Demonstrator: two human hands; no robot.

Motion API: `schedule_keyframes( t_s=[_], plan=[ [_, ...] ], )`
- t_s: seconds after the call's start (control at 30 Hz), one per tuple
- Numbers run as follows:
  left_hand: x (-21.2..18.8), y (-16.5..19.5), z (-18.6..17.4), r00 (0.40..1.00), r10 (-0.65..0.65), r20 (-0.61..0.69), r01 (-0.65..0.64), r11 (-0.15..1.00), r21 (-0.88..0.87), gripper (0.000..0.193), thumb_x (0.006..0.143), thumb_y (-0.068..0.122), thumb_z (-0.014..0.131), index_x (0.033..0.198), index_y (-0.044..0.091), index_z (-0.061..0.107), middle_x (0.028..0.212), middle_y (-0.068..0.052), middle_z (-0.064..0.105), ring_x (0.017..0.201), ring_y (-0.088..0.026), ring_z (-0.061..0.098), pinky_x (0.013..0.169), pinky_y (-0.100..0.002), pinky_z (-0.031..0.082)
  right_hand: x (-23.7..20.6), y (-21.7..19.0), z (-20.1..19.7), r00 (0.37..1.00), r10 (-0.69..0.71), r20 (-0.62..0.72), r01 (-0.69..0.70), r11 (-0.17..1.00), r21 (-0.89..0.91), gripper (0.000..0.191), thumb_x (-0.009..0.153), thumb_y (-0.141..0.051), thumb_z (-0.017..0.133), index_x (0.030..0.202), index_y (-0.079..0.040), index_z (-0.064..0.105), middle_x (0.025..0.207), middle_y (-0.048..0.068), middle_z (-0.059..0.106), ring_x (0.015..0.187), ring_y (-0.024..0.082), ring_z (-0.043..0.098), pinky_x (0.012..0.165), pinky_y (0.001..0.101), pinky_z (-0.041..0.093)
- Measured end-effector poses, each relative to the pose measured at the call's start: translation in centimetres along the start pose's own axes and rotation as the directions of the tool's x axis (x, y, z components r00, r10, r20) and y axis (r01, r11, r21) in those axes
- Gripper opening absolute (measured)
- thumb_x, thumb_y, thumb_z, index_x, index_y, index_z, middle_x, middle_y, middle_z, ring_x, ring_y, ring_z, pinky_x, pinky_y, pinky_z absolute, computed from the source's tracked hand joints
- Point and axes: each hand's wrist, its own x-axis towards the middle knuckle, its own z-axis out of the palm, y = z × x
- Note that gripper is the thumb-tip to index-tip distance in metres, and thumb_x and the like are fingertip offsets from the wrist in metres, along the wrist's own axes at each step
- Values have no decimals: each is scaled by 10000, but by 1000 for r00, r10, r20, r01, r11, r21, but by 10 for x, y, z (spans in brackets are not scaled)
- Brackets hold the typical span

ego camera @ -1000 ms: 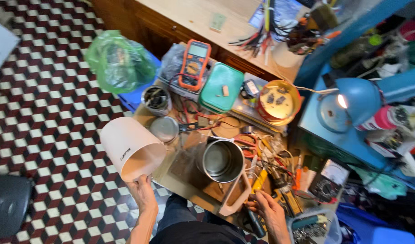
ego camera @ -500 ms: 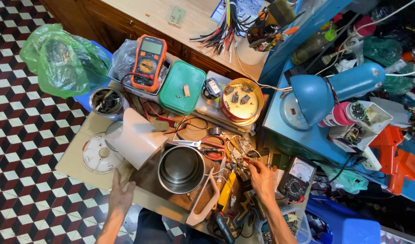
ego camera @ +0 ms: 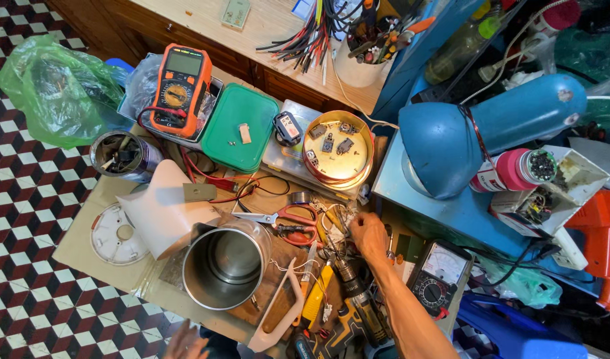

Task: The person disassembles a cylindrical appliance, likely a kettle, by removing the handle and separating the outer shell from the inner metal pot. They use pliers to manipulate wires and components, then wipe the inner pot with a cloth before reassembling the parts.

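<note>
Cluttered cardboard-covered tabletop, catalogued from above. My right hand lies low among a tangle of thin wires and small tool parts, knuckles up, fingers curled down into the tangle; whether its grip is clamped on anything there I cannot tell, since the fingertips are hidden. My left hand shows only at the bottom edge, fingers spread apart, holding nothing, just below the shiny round steel pot. That pot stands open-mouthed and empty, left of my right hand, touching the white plastic cone-shaped housing that lies tilted on its side beside it. A white round plastic base plate lies flat to the left of the housing. Red-handled scissors lie just left of my right hand, between it and the pot. A yellow-handled tool and a cordless drill lie just below my wrist, and a white curved plastic handle lies beside the pot. An analogue meter with a black body and white dial sits to the right of my forearm. Farther back: an orange digital multimeter, a green rectangular plastic lid, a round metal tin holding small parts, a dark round can of bits, and a blue desk lamp. A green plastic bag lies on the chequered tile floor.
</note>
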Motion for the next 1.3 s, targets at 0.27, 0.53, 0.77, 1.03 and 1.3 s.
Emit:
schedule_keyframes(
  t_s=[0.27, 0.53, 0.77, 1.03, 1.3],
  plan=[
    [-17, -18, 65, 931, -145, 336, 89, 980, 176, 522, 938, 209, 614, 1448, 130, 531, 1219, -148, 797, 1031, -273, 797, 843, -434, 675, -29, 46, -9, 983, 62, 173, -181, 497, 849, 183, 951, -138, 643, 1002, 28, 588, 911, 185, 726, 843, 247, 760, 734, 321, 596],
    [-56, 30, 154, 844, -72, 531, -81, 962, 260, 423, 950, 290, 633, 1298, 53, 679, 998, -92, 783, 841, -134, 738, 745, -276, 618, -78, 55, -69, 990, 136, 47, -90, 329, 940, 141, 983, -121, 619, 1035, 8, 592, 962, 220, 743, 867, 261, 747, 806, 347, 583],
    [-60, 86, 251, 713, 56, 699, 70, 986, -151, 711, 911, 350, 685, 1515, 139, 374, 1355, 26, 600, 1226, -142, 650, 1011, -374, 555, -127, 72, -104, 973, 43, 228, -226, -44, 973, 102, 939, -136, 638, 939, -60, 569, 942, 133, 727, 818, 235, 731, 759, 355, 587],
    [-86, 78, 206, 618, 448, 646, -458, 873, -167, 473, 1099, 217, 510, 1499, -35, 533, 1379, -189, 699, 1284, -333, 659, 1072, -382, 510, -148, 49, -14, 934, 51, 354, -346, 386, 855, 280, 993, -125, 707, 1177, 86, 685, 957, 138, 670, 758, 164, 587, 642, 280, 444],
    [-125, 131, 136, 480, 711, 515, -862, 491, 125, 757, 862, 51, 652, 1539, -85, 342, 1463, -315, 498, 1350, -464, 499, 1110, -503, 418, -178, -9, 22, 869, 69, 490, -494, 70, 867, 359, 909, -94, 652, 1249, 16, 620, 1060, 97, 717, 919, 168, 691, 785, 292, 569]
  ],
)
